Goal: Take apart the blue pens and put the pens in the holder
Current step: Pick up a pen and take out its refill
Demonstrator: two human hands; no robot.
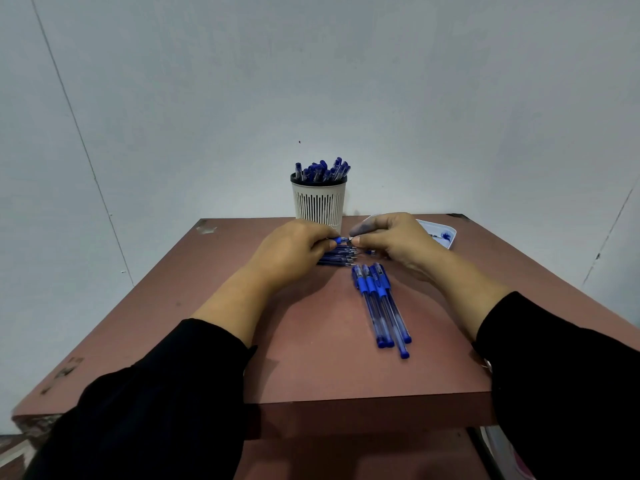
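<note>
A blue pen (340, 240) is held between both hands above the table. My left hand (294, 249) grips its body, and my right hand (391, 239) pinches its tip end with stained fingertips. Under the hands lies a row of ink refills (337, 258), partly hidden. Three capped blue pens (381, 303) lie side by side on the table just right of centre. At the back stands a white slotted holder (318, 202) with several blue pens standing in it.
A brown table (311, 358) fills the view, with a grey wall behind it. A white tray (440, 233) with blue ink stains sits at the back right, partly behind my right hand. Black sleeves cover both forearms.
</note>
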